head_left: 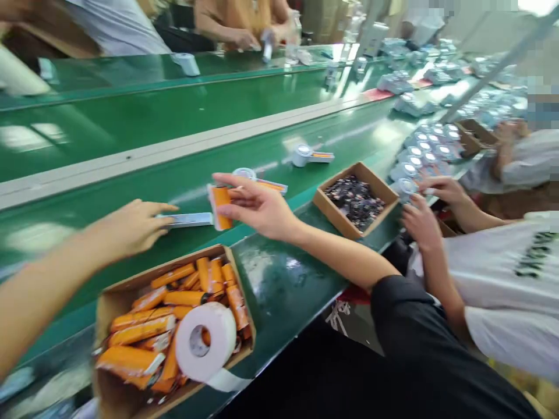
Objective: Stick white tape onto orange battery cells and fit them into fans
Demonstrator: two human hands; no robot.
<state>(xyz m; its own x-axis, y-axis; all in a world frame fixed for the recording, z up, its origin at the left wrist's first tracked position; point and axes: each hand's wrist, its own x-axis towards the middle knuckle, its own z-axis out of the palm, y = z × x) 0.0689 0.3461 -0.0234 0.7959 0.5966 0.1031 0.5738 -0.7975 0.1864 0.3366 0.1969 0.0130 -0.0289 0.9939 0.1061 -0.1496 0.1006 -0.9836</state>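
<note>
My right hand [257, 206] grips an orange battery pack [222, 206] with a white edge between thumb and fingers, above the green belt. To its left my left hand [135, 227] has its fingers apart at the end of a pale blue plastic handle [190, 219] lying on the belt; whether it grips the handle is unclear. A cardboard box [101, 326] of orange battery packs stands below my hands, with a white tape roll [222, 337] on top. Behind my right hand lies a round-headed device [244, 173], partly hidden, with an orange strip in its handle [273, 186].
Another such device [302, 155] lies farther right on the belt. A cardboard box [334, 216] of small dark parts stands right of my forearm. Co-workers sit at right and across the belt. Many pale devices [419, 154] are piled at the far right.
</note>
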